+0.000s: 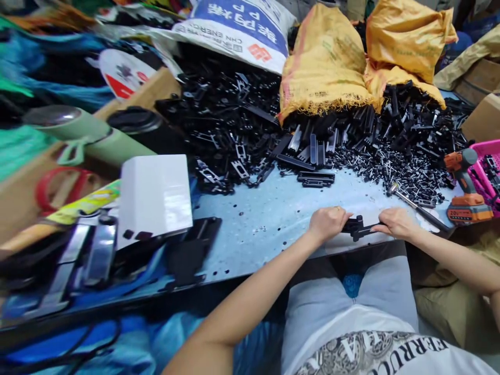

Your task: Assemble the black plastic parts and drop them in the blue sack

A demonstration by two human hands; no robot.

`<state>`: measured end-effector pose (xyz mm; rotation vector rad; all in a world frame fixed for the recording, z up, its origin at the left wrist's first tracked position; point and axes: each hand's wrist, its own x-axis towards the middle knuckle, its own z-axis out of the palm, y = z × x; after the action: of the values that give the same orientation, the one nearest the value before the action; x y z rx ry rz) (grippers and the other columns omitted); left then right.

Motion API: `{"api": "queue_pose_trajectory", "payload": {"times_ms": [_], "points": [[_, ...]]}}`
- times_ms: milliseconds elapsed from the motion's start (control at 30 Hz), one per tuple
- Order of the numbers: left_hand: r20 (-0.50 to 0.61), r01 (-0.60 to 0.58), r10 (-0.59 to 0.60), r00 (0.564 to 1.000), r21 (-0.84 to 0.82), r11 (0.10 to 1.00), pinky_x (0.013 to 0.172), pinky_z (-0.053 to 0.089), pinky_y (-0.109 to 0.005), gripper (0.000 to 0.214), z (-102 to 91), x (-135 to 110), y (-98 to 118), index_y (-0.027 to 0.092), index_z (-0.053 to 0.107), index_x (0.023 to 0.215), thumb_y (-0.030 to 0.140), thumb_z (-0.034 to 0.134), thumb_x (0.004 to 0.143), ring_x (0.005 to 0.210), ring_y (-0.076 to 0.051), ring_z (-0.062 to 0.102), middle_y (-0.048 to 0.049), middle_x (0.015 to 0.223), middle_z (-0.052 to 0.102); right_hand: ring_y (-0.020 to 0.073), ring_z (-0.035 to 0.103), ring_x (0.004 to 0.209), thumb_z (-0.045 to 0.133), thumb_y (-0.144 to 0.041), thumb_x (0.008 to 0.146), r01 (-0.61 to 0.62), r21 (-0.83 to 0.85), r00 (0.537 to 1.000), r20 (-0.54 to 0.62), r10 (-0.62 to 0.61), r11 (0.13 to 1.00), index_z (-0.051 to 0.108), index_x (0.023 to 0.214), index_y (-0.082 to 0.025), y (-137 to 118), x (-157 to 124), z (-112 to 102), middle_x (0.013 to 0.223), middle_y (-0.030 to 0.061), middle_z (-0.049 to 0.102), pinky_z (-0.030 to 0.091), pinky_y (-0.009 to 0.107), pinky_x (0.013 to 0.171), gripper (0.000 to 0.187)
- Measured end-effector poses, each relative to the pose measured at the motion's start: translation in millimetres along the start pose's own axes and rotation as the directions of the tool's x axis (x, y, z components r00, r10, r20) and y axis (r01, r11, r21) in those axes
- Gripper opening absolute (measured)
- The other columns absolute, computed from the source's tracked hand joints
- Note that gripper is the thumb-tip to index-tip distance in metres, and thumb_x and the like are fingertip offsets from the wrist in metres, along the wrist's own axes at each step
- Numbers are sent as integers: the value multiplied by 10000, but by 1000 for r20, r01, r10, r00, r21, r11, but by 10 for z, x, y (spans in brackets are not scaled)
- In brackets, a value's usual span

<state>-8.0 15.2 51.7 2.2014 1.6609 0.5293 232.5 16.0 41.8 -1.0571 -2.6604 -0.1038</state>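
My left hand [328, 224] is closed around one end of a black plastic part [358, 228] at the table's near edge. The other end of it, a thin bar, is pinched by my right hand [397, 223]. I cannot tell whether this is one piece or two joined pieces, since my fingers cover both ends. Just beyond my right hand lies a hammer [422, 212] with a metal head and a dark handle. Small screws [394, 169] are heaped past it. Several slim black plastic pieces [315, 179] lie on the light-blue table [250, 224] ahead of my hands.
A cordless drill [464, 190] stands at the right by a pink basket [492, 156]. Black parts [230, 120] pile up under yellow sacks [324, 62] and a white sack [238, 31]. Leftward are a white box [155, 195], a green bottle [97, 135] and a tape roll [62, 190].
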Motion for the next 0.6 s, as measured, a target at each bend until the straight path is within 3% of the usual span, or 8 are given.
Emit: {"api": "queue_pose_trajectory", "payload": {"times_ms": [100,200,267,333,433,467,533,600], "points": [[-10,-98,97,995,-55,994,812,512,-384,343,-83,-177,0,142,550,1132,381,524,887,949,-181,585,-87,1107,581,163,473,487,305,-573,919,61,42,998,-13,-61,997,500,591,-209,-62,11,-235,533,60,529,285,328,500,528],[16,-265,271,962,-155,952,669,494,-272,494,-189,-485,42,156,632,798,544,348,911,687,-131,589,-56,750,616,158,469,492,183,-618,912,195,335,980,-19,-200,922,504,606,-221,-248,-55,-509,509,44,490,309,322,497,596],[-19,-446,466,885,-324,834,572,449,-241,656,-254,-686,146,182,587,629,573,152,925,542,-119,537,-45,559,544,155,479,501,58,-628,903,225,568,961,4,-276,792,516,624,-227,-456,-128,-575,492,36,457,348,313,516,669],[-169,-572,573,802,-496,653,524,414,-238,695,-290,-818,305,188,549,605,519,36,937,480,-114,500,-35,500,505,155,473,481,-57,-635,874,194,740,957,3,-291,644,505,607,-239,-717,-186,-479,474,29,412,388,312,535,737],[-442,-648,475,761,-552,525,518,408,-234,650,-252,-851,528,181,554,666,496,60,948,482,-108,507,-30,524,532,174,459,472,-189,-659,796,130,827,984,-174,28,546,479,620,-255,-1112,-161,-81,505,31,380,429,336,534,800],[-512,-673,439,738,-518,528,541,426,-235,633,-212,-826,564,179,581,717,512,94,947,519,-114,534,-35,560,561,190,487,523,-217,-648,783,80,823,939,-251,234,563,491,679,-255,-1206,-111,77,556,46,408,449,355,560,816],[-576,-704,433,693,-412,578,634,473,-252,631,-95,-742,542,172,632,890,544,125,937,669,-141,606,-61,688,630,221,549,708,-206,-583,819,-46,796,760,-364,538,603,510,867,-249,-1272,55,356,734,91,486,479,405,665,791],[-544,-689,480,688,-281,669,732,491,-280,716,50,-619,397,168,636,1051,611,93,905,832,-173,630,-93,826,662,231,557,906,-114,-501,888,-120,749,694,-406,594,652,474,1041,-244,-1120,293,546,931,122,516,477,434,768,661]]}}
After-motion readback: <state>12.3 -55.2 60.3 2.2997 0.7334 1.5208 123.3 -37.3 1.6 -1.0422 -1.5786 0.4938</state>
